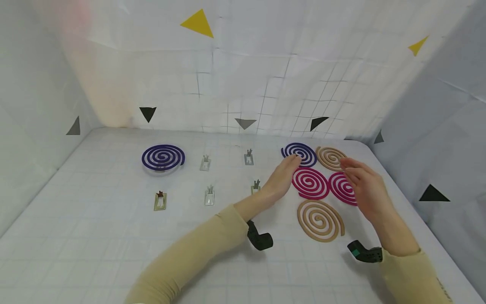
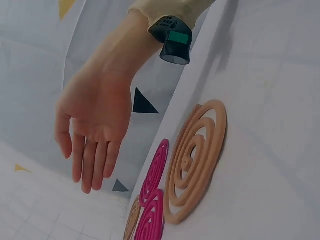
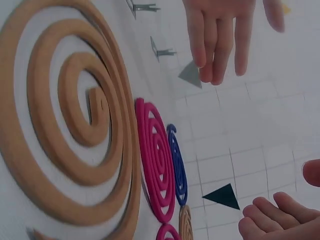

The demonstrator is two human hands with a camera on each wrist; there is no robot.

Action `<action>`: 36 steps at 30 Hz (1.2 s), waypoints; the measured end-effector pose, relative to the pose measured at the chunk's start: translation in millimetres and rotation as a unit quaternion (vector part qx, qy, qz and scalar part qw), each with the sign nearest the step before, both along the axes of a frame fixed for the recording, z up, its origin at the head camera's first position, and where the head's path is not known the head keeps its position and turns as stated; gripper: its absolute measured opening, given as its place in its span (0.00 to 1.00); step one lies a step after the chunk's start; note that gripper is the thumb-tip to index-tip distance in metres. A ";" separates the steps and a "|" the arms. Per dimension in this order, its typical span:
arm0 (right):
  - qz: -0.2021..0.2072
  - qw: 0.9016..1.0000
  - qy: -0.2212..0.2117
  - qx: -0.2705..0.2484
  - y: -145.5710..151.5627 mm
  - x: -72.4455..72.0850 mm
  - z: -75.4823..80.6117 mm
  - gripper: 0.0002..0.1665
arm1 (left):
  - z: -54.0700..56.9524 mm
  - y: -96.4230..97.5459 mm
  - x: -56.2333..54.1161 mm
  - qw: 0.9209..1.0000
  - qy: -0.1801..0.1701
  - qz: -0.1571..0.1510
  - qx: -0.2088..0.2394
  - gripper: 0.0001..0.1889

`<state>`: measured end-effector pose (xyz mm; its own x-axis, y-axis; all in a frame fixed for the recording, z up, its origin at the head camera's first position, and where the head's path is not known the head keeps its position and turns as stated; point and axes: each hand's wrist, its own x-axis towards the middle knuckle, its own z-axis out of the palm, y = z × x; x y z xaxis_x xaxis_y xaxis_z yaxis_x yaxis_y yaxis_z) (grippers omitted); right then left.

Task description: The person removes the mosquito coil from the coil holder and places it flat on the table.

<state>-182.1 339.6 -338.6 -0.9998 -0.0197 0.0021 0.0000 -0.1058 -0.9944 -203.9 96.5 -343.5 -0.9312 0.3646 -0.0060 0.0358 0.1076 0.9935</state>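
Note:
Five flat mosquito coils lie close together on the right of the table: a dark blue coil (image 1: 298, 153) and a tan coil (image 1: 330, 158) at the back, a pink coil (image 1: 310, 183) and another pink coil (image 1: 343, 187) in the middle, and a larger-looking tan coil (image 1: 319, 219) in front. My left hand (image 1: 280, 178) hovers at the left side of the group, fingers straight. On the opposite side, my right hand (image 1: 367, 190) has its fingers extended and partly hides one pink coil. Both palms face inward, and neither hand holds anything.
At the back left, another dark blue coil (image 1: 163, 157) sits raised above the table. Several small metal coil stands, including a brassy stand (image 1: 160, 201) and a silver stand (image 1: 209, 196), are spread across the middle. White sheeting walls (image 1: 243, 76) enclose the table.

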 end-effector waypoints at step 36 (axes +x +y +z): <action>0.044 0.998 -0.021 0.047 -175.5 22.0 17.2 0.29 | 2.6 -240.5 49.4 0.997 0.003 0.075 -0.012 0.36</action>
